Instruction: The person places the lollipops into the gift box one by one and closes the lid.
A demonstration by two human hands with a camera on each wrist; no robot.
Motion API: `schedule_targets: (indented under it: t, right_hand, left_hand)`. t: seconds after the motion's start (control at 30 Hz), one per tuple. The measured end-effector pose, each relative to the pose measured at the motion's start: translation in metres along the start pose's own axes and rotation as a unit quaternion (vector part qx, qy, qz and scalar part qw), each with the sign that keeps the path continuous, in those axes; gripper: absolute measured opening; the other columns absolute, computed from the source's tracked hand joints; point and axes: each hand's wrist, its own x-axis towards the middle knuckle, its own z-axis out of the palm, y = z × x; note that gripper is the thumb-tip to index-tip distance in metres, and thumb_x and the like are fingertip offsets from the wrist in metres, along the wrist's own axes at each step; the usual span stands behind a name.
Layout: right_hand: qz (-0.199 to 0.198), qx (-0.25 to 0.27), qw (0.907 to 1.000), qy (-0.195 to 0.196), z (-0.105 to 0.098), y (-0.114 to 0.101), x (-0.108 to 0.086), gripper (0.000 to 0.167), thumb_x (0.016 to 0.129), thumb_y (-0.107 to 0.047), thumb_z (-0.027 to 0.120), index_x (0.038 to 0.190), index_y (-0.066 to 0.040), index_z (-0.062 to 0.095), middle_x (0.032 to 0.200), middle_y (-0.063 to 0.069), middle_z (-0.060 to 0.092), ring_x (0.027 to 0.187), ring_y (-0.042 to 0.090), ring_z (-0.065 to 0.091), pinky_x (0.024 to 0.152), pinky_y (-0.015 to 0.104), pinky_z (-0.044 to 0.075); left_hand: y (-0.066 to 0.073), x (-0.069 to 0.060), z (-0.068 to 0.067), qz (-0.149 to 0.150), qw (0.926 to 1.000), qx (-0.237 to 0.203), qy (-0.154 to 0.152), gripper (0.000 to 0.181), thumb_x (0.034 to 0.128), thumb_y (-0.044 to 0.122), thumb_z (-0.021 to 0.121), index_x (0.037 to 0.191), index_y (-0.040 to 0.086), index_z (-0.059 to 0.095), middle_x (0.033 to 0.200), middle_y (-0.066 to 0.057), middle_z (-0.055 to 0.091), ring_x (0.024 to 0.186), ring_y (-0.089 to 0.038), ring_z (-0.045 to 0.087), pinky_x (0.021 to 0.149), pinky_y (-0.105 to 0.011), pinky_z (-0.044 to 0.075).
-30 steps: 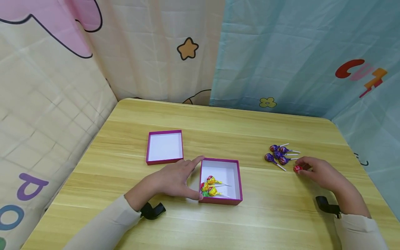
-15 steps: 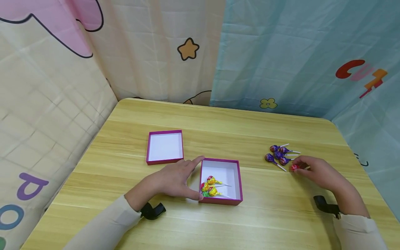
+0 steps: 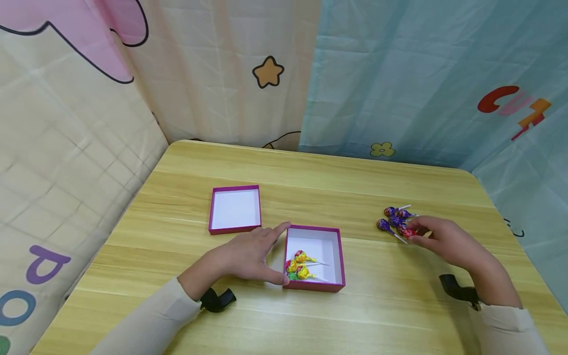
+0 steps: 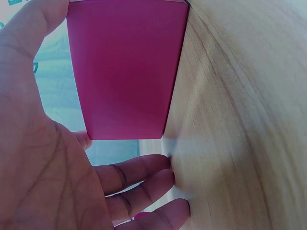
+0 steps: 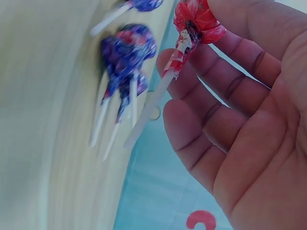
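Note:
In the head view, my left hand (image 3: pixel 250 254) spans the left wall of a magenta box (image 3: pixel 340 261), thumb at the near corner and index finger at the far one. Yellow-wrapped lollipops (image 3: pixel 303 272) and a green one lie at the box's left side. The right wrist view has my right hand (image 5: pixel 240 105) pinching a red lollipop (image 5: pixel 197 20) by its head, white stick angled down. Purple lollipops (image 5: pixel 127 52) lie beside it, partly behind the hand in the head view. The left wrist view shows the box's magenta wall (image 4: pixel 127 72) between thumb and index finger.
A shallow magenta lid (image 3: pixel 235 209), white inside, lies left of and behind the box on the wooden table (image 3: pixel 284 325). Printed curtains (image 3: pixel 390 74) hang behind the table and along its sides.
My right hand has moved left with the red lollipop, which now appears against the purple ones. The left hand and the box have kept their places.

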Motion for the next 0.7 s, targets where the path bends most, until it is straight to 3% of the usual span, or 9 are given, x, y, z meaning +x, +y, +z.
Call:
schedule_targets:
  t: [0.7]
  right_hand:
    - [-0.048, 0.004, 0.9988, 0.0, -0.006, -0.045, 0.014, 0.014, 0.093, -0.016, 0.071, 0.107, -0.017, 0.067, 0.097, -0.006, 0.064, 0.087, 0.014, 0.06, 0.067, 0.031, 0.051]
  left_hand:
    - [0.001, -0.001, 0.0, -0.002, 1.0, -0.003, 0.0, 0.117, 0.0685, 0.082, 0.064, 0.16, 0.029, 0.013, 0.152, 0.0, 0.042, 0.136, -0.02, 0.04, 0.106, -0.046, 0.038]
